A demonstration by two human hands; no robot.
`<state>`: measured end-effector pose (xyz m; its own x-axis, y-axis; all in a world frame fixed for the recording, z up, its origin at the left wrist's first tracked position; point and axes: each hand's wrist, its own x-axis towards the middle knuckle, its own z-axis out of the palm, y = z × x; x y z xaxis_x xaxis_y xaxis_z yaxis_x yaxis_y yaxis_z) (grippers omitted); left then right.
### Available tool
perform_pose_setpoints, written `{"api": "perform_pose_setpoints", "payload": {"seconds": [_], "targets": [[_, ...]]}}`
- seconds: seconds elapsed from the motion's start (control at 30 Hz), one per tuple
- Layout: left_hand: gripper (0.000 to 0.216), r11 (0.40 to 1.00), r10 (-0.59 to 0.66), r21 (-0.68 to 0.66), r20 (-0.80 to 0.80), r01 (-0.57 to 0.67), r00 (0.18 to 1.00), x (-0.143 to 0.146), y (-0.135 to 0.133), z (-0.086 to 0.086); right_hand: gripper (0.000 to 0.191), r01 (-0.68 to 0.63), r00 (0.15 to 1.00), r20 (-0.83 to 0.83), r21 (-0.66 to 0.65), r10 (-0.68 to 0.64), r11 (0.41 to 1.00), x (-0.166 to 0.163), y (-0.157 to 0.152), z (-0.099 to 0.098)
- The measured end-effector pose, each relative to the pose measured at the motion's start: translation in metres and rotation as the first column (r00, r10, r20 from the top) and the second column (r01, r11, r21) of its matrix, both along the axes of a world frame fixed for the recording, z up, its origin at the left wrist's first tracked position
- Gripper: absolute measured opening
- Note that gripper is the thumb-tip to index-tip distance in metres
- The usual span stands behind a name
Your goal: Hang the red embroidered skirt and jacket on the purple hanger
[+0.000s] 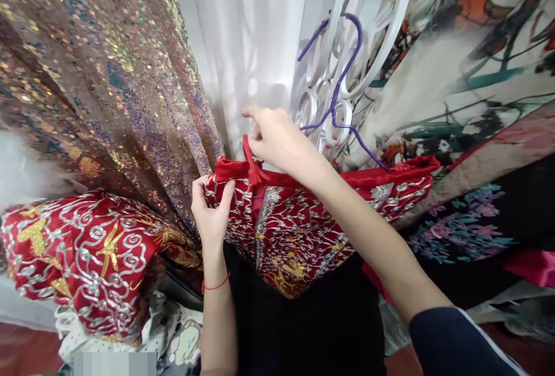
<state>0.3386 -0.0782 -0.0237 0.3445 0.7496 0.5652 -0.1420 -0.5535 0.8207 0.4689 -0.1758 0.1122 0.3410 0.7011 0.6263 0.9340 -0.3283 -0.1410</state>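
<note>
A red embroidered skirt point(299, 231) with silver and gold patterns hangs before me from a purple hanger point(333, 110). My left hand point(212, 211) grips the left end of its red waistband, thumb in front and fingers behind the cloth. Just above the waistband, my right hand point(277, 136) is closed on a thin red ribbon point(248, 150), its index finger pointing left. The ribbon runs down to a gathered bunch at the waistband. Part of the hanger's lower bar is hidden by the skirt and my right forearm.
A white scrollwork metal frame point(377, 34) stands behind the hanger. Sequined fabric point(99, 63) fills the left, with another red embroidered garment point(95, 254) below it. White curtain cloth point(247, 23) hangs behind. Painted-pattern fabric point(437, 75) and black floral cloth point(468, 220) are at right.
</note>
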Motion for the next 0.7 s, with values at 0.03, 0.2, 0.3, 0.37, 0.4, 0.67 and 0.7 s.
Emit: {"api": "perform_pose_setpoints", "payload": {"seconds": [0.03, 0.2, 0.3, 0.37, 0.4, 0.67, 0.7], "targets": [[0.041, 1.000, 0.005, -0.005, 0.009, -0.005, 1.000, -0.001, -0.002, -0.001, 0.041, -0.008, 1.000, -0.015, -0.011, 0.008, 1.000, 0.004, 0.006, 0.005], [0.038, 0.999, -0.039, -0.004, 0.043, 0.040, 0.998, -0.006, -0.005, -0.003, 0.045, 0.085, 0.996, -0.008, -0.015, -0.085, 0.996, -0.007, 0.008, 0.023], [0.039, 0.996, -0.085, 0.012, 0.052, 0.085, 0.995, -0.007, 0.001, -0.007, 0.032, 0.008, 1.000, 0.021, 0.106, -0.011, 0.994, -0.047, -0.025, 0.000], [0.042, 0.994, -0.111, 0.021, 0.041, 0.110, 0.993, -0.006, 0.007, -0.015, 0.029, -0.100, 0.994, -0.013, 0.218, 0.105, 0.971, -0.075, -0.050, -0.037], [0.043, 0.992, -0.124, 0.016, 0.024, 0.124, 0.992, -0.005, 0.011, -0.021, 0.027, -0.118, 0.987, -0.073, 0.300, 0.146, 0.947, -0.086, -0.060, -0.061], [0.043, 0.957, -0.237, -0.207, -0.153, 0.204, 0.959, -0.008, 0.020, -0.089, 0.030, 0.167, 0.500, -0.864, 0.170, 0.065, 0.971, -0.087, -0.057, -0.241], [0.044, 0.951, -0.234, -0.241, -0.155, 0.193, 0.960, -0.011, 0.017, -0.095, 0.032, 0.182, 0.477, -0.877, 0.157, 0.053, 0.971, -0.087, -0.051, -0.250]]}}
